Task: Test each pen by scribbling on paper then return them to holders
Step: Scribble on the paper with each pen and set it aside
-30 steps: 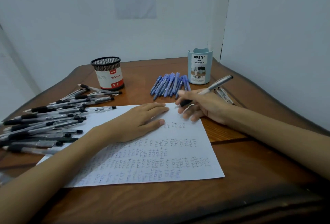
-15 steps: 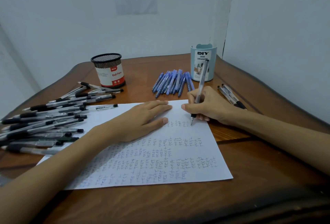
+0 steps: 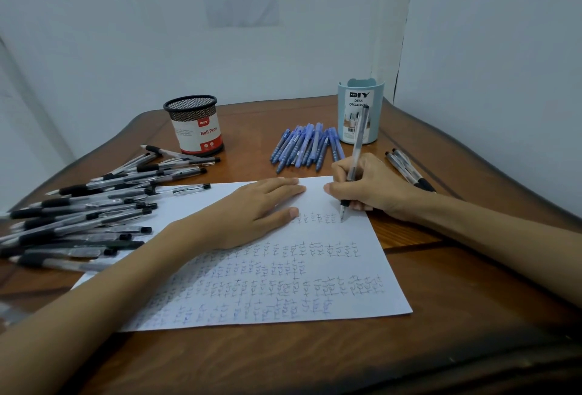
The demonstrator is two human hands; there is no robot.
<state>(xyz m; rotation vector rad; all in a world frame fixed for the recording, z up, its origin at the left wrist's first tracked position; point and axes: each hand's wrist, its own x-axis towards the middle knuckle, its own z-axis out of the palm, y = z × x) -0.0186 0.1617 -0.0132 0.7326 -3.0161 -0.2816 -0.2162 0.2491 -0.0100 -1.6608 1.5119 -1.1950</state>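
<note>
Right hand [image 3: 371, 188] pinches pen [image 3: 356, 158], tip on paper [image 3: 315, 268] | left hand [image 3: 252, 211] flat, pressing paper

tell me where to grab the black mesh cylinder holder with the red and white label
Probably round the labelled wall of the black mesh pen holder, from its right side: it stands upright and round, so fingers wrap it, and the black-capped clear pens crowd its left front.

A plain room corner with a wooden desk [image 3: 441, 347] against bare white walls [image 3: 126, 32], like a home study.
</note>
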